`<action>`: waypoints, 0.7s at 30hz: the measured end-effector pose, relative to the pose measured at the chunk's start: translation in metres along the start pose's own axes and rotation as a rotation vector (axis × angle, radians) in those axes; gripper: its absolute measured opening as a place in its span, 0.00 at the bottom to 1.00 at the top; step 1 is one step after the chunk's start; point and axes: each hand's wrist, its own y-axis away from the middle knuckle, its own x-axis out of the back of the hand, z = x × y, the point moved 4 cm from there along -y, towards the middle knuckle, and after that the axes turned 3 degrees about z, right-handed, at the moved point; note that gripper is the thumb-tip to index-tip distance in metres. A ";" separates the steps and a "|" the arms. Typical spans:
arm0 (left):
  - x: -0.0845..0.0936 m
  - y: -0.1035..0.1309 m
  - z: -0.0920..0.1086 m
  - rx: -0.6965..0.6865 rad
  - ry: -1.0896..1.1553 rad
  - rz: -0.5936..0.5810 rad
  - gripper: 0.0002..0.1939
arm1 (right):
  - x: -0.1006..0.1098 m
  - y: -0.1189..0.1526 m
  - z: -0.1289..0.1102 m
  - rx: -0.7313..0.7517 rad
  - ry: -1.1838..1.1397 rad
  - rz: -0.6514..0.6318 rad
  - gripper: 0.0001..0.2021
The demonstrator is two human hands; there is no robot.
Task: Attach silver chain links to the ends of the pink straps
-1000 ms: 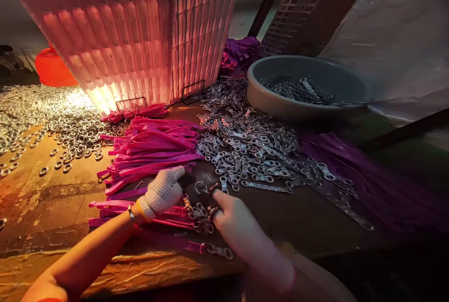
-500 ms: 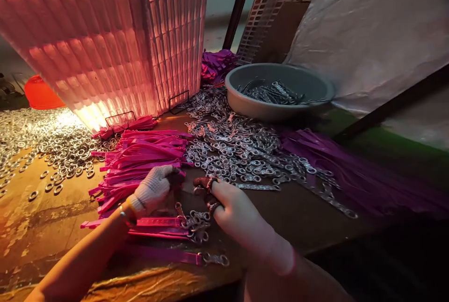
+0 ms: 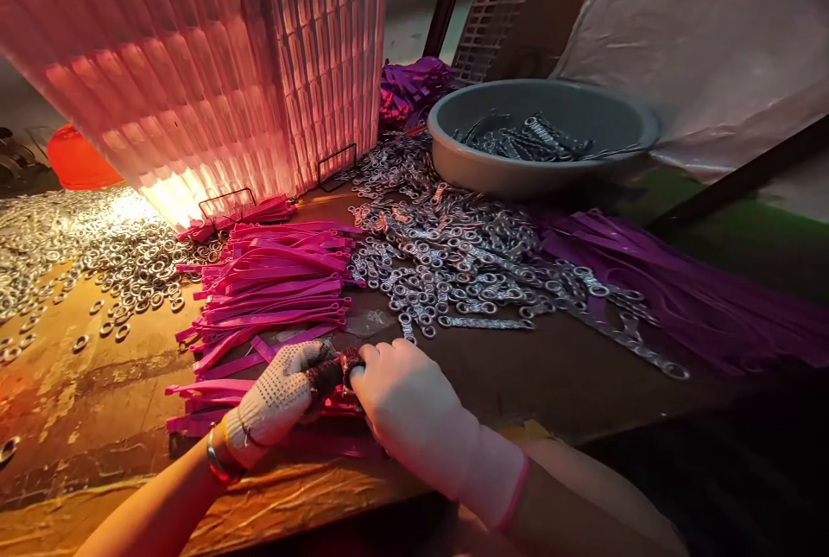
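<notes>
Head view: two hands in gloves meet just below the middle of the frame. The left hand (image 3: 275,395) comes from the lower left, and the right hand (image 3: 411,406) comes from the lower right. Their fingers are bent in and their dark tips come together. I cannot tell what they pinch, because the fingers hide it.

Some pink straps (image 3: 198,406) lie under and beside the left hand. Their long way runs from left to right, and their left ends poke out past the wrist. Just above the hands is a bigger pink pile (image 3: 275,294), left of the middle of the frame. Its straps lie long from side to side too, nearly level, but some low ones tilt with their left ends down.

Shiny clips (image 3: 453,263) are heaped near the pile's right ends. Above them, at the upper right, sits a gray bowl (image 3: 476,167) with more metal bits in it. Small rings (image 3: 142,281) cover the table (image 3: 97,401) at the left.
</notes>
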 end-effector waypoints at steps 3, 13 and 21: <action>0.000 0.004 0.008 -0.239 -0.292 0.046 0.13 | 0.003 0.001 0.003 -0.031 -0.037 -0.013 0.07; -0.004 -0.001 0.008 -0.279 -0.426 -0.002 0.08 | 0.001 0.005 0.006 -0.061 -0.052 -0.026 0.07; -0.007 0.004 -0.005 -0.047 0.062 0.004 0.15 | 0.009 0.006 0.009 -0.195 -0.228 -0.142 0.17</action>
